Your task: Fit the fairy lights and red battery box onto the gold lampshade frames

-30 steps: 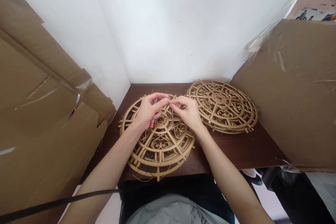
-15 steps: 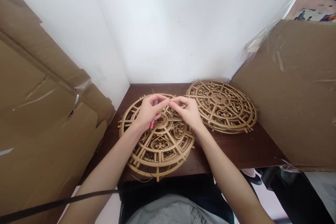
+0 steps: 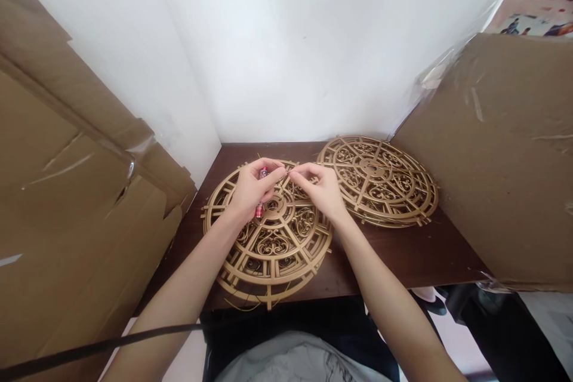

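My left hand (image 3: 253, 189) is closed over the left stack of round gold openwork panels (image 3: 269, 279), with a slim red printed tube (image 3: 259, 210) held under its curled fingers. Its thumb and index finger are pinched together at the tips. Close beside it, my right hand (image 3: 320, 187) also pinches thumb against index finger. What lies between these fingertips is too small to make out. The panels have scrollwork between their spokes, and thin gold strands stick out at the near edge.
Another stack of gold round panels (image 3: 385, 182) lies to the right on the dark brown table (image 3: 394, 262). Cardboard sheets (image 3: 58, 191) stand at the left, and a cardboard panel (image 3: 505, 161) at the right. A white wall (image 3: 286, 59) rises behind. A dark strap (image 3: 102, 346) crosses low left.
My fingertips have drawn slightly apart, the left hand shifting a little to the left with the red tube. The panel stacks have not moved.
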`<state>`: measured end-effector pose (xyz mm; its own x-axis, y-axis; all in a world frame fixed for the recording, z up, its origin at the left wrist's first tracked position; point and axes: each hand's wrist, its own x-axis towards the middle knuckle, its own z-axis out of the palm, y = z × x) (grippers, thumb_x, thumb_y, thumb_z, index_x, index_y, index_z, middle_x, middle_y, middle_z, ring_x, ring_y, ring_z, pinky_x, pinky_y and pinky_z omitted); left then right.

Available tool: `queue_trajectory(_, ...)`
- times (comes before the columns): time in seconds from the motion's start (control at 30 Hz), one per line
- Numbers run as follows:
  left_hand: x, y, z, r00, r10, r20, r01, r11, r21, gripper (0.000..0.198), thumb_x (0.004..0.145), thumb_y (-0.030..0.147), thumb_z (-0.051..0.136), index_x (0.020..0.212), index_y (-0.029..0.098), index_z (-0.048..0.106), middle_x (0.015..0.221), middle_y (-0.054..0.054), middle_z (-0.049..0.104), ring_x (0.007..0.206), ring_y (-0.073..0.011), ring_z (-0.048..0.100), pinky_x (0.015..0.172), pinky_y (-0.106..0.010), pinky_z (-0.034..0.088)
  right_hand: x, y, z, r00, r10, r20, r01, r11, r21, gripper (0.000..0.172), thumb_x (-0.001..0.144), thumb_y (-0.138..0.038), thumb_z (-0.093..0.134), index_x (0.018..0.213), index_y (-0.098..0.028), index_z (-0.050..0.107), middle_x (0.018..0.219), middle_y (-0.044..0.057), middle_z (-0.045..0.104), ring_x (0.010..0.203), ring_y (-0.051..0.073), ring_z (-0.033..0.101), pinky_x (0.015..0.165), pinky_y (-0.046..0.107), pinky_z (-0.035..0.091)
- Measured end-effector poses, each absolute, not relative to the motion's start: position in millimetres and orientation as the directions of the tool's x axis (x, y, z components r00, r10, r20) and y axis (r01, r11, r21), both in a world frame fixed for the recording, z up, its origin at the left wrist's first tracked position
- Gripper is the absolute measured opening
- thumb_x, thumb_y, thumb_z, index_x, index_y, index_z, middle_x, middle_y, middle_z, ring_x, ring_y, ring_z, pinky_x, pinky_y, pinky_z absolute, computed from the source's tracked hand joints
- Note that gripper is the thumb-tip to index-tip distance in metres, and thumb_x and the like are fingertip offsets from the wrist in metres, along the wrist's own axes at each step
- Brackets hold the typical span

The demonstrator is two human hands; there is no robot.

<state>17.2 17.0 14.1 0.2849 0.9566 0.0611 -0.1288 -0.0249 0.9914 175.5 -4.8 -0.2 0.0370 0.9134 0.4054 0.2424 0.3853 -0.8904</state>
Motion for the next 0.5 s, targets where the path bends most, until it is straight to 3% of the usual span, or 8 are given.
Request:
queue_trajectory(0.1, 16.8, 18.0, 12.0, 0.281, 0.957, 0.068, -0.120, -0.035, 0.992, 0.019, 0.074, 0.033, 0.070, 0.083, 0.017, 0.062, 0.045, 0.009, 0.039, 0.032, -0.0010, 0.027, 0.033, -0.016, 0.017, 175.7, -4.5, -0.2, 0.048, 0.913, 0.406, 0.253, 0.382, -0.889, 0.012, 0.081, -0.025, 0.063, 0.079, -0.016, 0.071, 0.075, 0.001, 0.069, 0.066, 0.013, 0.058, 0.066, 0.025, 0.046)
queue_trajectory(0.33, 16.5, 20.2, 8.6, 0.233, 0.968, 0.090, -0.134, -0.060, 0.989, 0.020, 0.075, 0.034, 0.069, 0.084, 0.017, 0.063, 0.060, 0.002, 0.057, 0.034, 0.0003, 0.028, 0.033, -0.017, 0.018, 175.9, -4.1, -0.7, 0.066, 0.908, 0.415, 0.267, 0.384, -0.884, 0.012, 0.080, -0.025, 0.064, 0.077, -0.016, 0.071, 0.074, 0.001, 0.069, 0.067, 0.013, 0.058, 0.066, 0.025, 0.046)
queue_trajectory(0.5, 18.6, 19.4, 8.9, 0.222, 0.969, 0.108, -0.119, -0.083, 0.989, 0.020, 0.073, 0.033, 0.070, 0.082, 0.016, 0.062, 0.069, 0.001, 0.061, 0.033, 0.0011, 0.030, 0.031, -0.017, 0.018, 174.6, -5.5, 0.8, 0.069, 0.911, 0.407, 0.261, 0.378, -0.889, 0.013, 0.080, -0.027, 0.063, 0.080, -0.017, 0.071, 0.078, 0.002, 0.070, 0.068, 0.015, 0.059, 0.068, 0.027, 0.047)
